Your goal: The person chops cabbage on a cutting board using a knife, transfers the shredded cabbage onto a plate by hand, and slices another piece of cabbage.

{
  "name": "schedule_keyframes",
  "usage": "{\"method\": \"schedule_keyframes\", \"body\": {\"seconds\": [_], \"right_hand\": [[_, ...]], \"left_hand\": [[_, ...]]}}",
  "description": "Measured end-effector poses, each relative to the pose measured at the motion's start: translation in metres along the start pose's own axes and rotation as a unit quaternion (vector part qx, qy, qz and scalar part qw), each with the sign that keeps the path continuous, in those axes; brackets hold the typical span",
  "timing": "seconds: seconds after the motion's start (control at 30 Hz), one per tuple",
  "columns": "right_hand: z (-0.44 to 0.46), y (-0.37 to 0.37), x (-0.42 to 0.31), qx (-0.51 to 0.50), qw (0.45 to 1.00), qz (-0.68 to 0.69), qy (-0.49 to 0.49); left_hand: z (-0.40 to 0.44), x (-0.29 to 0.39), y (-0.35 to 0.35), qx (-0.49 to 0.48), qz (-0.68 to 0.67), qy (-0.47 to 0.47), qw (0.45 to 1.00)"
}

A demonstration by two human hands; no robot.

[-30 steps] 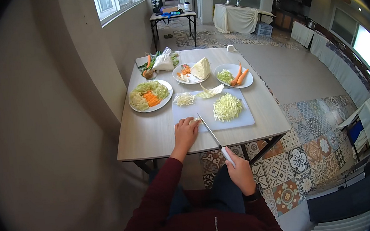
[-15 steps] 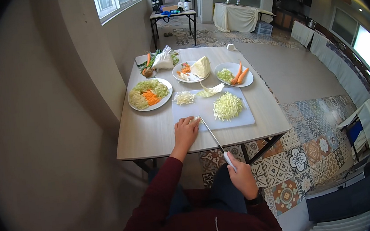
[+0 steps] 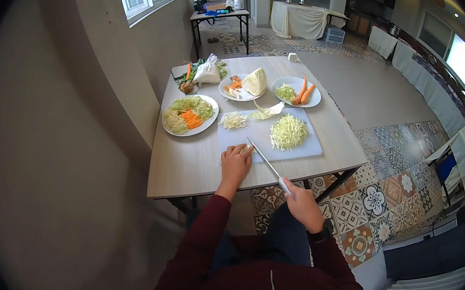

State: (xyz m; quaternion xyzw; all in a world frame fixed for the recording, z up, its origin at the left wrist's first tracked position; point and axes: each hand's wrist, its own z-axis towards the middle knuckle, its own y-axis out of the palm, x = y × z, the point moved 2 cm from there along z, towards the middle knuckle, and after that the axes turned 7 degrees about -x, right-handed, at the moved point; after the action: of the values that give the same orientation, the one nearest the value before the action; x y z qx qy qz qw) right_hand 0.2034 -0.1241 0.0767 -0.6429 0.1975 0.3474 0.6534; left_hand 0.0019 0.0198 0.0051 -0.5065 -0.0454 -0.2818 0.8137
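My left hand (image 3: 236, 162) rests on the near left part of the white cutting board (image 3: 272, 155). Its curled fingertips press down on a small pale piece, probably cabbage, mostly hidden beneath them. My right hand (image 3: 304, 206) is closed round the white handle of a knife (image 3: 267, 161). The blade slants away to the left, its edge close beside my left fingertips. Shredded cabbage (image 3: 288, 132) is heaped on the board's right side. A smaller pile of pale shreds (image 3: 234, 120) and a loose cabbage leaf (image 3: 267, 111) lie along the far edge.
Behind the board stand a plate of shredded vegetables (image 3: 170, 123), a plate with a cabbage wedge (image 3: 255, 82), and a plate with carrots (image 3: 305, 93). A plastic bag (image 3: 208, 73) lies beside greens at the far left corner. A wall (image 3: 119, 94) borders the table's left side.
My right hand and the knife have moved forward, so the blade tip reaches farther over the board. My left hand stays on the pale piece. The view has shifted slightly.
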Motion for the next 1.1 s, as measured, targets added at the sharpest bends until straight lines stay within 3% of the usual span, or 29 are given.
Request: {"method": "schedule_keyframes", "body": {"seconds": [0.33, 0.53, 0.63, 0.73, 0.83, 1.1], "right_hand": [[-0.013, 0.017, 0.005, 0.012, 0.998, -0.057, -0.004], [-0.023, 0.006, -0.006, 0.034, 0.98, -0.192, 0.033], [-0.021, 0.006, 0.0, 0.051, 0.98, -0.188, 0.044], [-0.022, 0.008, 0.002, 0.044, 0.981, -0.187, 0.043], [-0.022, 0.011, 0.002, 0.043, 0.98, -0.19, 0.047], [-0.026, 0.01, 0.002, 0.049, 0.982, -0.18, 0.03]], "left_hand": [[-0.001, 0.0, -0.003, 0.021, -0.017, 0.008, 1.0], [0.0, -0.003, 0.002, 0.043, -0.033, 0.006, 0.999], [0.001, 0.0, 0.0, 0.009, -0.043, -0.023, 0.999], [-0.001, 0.009, -0.008, 0.019, -0.013, 0.042, 0.999], [-0.001, 0.01, -0.01, -0.036, 0.002, 0.083, 0.996], [-0.001, 0.009, -0.003, -0.021, 0.026, 0.057, 0.998]]}}
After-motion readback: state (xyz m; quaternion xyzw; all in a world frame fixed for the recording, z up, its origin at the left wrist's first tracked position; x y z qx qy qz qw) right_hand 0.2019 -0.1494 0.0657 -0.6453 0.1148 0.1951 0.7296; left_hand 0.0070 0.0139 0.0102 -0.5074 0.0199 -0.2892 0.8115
